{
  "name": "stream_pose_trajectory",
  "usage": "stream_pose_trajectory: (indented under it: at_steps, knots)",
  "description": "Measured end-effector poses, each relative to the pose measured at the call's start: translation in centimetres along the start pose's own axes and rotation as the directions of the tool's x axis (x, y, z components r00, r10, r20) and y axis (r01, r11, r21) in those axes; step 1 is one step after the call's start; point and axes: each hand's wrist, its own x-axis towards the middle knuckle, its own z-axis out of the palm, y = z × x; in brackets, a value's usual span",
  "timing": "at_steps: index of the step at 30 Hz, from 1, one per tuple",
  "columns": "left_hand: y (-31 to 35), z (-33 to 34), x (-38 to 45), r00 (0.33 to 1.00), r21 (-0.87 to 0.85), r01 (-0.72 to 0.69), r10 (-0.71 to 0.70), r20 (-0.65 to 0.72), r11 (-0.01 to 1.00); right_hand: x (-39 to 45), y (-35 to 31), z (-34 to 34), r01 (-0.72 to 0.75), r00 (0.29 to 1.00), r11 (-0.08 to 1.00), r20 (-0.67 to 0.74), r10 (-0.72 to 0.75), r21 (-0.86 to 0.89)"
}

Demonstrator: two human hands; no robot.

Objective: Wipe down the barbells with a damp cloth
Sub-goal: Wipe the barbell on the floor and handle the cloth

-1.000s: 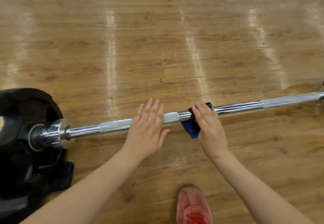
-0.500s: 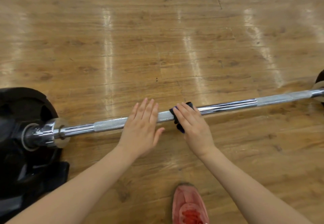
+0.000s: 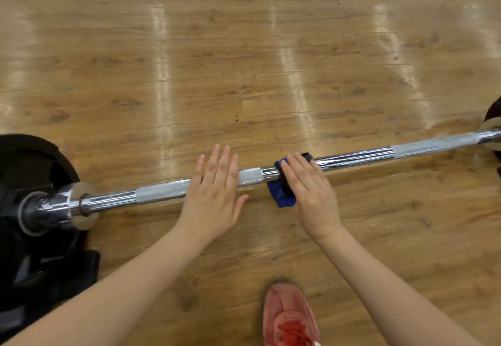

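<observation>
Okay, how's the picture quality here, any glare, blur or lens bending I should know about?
Head view: pale streaks of ceiling-light glare run across the wooden floor; the chrome barbell shows bright highlights; wide-angle distortion bows the bar upward toward the right edge; left hand, right hand and blue cloth are fairly sharp; the black weight plate is dark, detail lost.

No text, label, brand, number or sign can be read anywhere in the view.
</observation>
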Motion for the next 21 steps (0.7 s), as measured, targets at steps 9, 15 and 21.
stream_pose_trajectory:
  at_steps: [9,15,21]
  knots:
    - [0.1,-0.5,0.0,0.997,-0.019,0.009,-0.008,0.072,1.0,1.4,-2.5,1.0,0.076,0.997,0.997,-0.005,-0.076,0.029]
    - [0.1,-1.1,0.0,0.994,-0.048,0.015,-0.01,0.109,0.999,0.1,1.1,0.3,-0.167,0.985,0.986,-0.057,0.166,-0.019]
    - [-0.2,-1.6,0.2,0.977,-0.144,0.017,0.014,0.214,0.989,1.2,-2.0,0.9,-0.031,0.999,0.999,-0.016,0.032,0.042]
